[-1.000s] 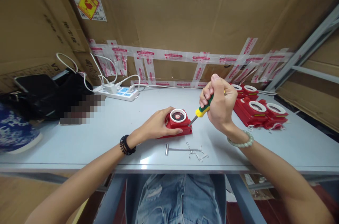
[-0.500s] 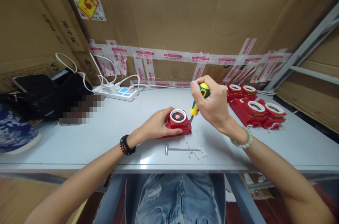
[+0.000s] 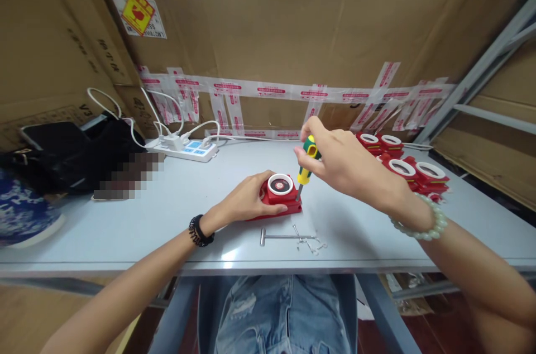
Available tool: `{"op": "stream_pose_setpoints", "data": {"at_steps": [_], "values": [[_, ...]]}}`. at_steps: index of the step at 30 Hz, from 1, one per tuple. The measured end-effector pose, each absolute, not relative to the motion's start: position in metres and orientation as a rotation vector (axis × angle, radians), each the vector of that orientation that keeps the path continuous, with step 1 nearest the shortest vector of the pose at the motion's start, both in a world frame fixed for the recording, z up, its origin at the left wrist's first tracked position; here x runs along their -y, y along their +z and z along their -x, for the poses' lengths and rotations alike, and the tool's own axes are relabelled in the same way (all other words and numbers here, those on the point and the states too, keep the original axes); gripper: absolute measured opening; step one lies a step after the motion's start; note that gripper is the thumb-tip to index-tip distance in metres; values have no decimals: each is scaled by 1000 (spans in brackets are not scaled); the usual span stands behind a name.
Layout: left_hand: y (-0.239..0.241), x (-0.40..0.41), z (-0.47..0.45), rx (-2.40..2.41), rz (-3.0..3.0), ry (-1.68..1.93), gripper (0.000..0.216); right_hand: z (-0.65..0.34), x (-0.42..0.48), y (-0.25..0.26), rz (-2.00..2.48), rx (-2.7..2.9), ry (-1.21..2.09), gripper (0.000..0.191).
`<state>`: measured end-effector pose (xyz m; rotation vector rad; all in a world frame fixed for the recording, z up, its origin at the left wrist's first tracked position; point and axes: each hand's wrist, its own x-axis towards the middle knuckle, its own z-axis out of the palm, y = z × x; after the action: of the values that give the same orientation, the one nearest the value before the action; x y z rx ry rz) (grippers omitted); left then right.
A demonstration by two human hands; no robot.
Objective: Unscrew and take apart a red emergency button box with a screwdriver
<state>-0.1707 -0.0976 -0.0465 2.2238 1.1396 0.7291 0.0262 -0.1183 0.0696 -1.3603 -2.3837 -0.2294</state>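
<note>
A red box-shaped device with a white ring around a dark round window lies on the table. My left hand is closed around its left side, thumb along the front. In my right hand is a screwdriver with a green and yellow handle, gripped between thumb and fingers. Its shaft points down, and the tip meets the device's right end. Just in front of the device lie a metal T-shaped rod and several small metal pieces, too small to make out fully.
Several similar red devices stand at the right behind my right hand. A white power strip with plugged cables sits at the back left, near a black bag. Cardboard walls the table's rear; a metal frame stands right.
My right hand has turned around the screwdriver, its wrist and forearm swinging right and lower. The handle stands slightly further left. My left hand keeps its hold on the device.
</note>
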Motion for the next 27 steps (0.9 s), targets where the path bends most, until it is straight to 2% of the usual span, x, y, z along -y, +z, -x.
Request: {"op": "stream_pose_setpoints", "data": {"at_steps": [4, 9, 11, 15, 19, 22, 24, 27], "values": [[-46, 98, 172, -1134, -2239, 740, 54, -28, 123, 79, 1085, 2628, -90, 16], [-47, 98, 173, -1127, -2230, 727, 57, -20, 125, 72, 1289, 2494, -470, 30], [-47, 97, 173, -1128, -2220, 722, 56, -17, 123, 70, 1327, 2442, -500, 31], [-47, 97, 172, -1125, -2223, 725, 52, -24, 119, 78, 1205, 2579, -186, 14], [-47, 97, 172, -1131, -2254, 725, 52, -42, 116, 88, 1112, 2716, 65, 18], [-47, 97, 171, -1138, -2236, 724, 54, -45, 116, 84, 1210, 2618, -214, 20], [-47, 97, 171, -1152, -2224, 722, 56, -41, 117, 79, 1308, 2499, -463, 30], [-47, 98, 170, -1162, -2221, 725, 56, -35, 116, 76, 1361, 2477, -512, 36]]}}
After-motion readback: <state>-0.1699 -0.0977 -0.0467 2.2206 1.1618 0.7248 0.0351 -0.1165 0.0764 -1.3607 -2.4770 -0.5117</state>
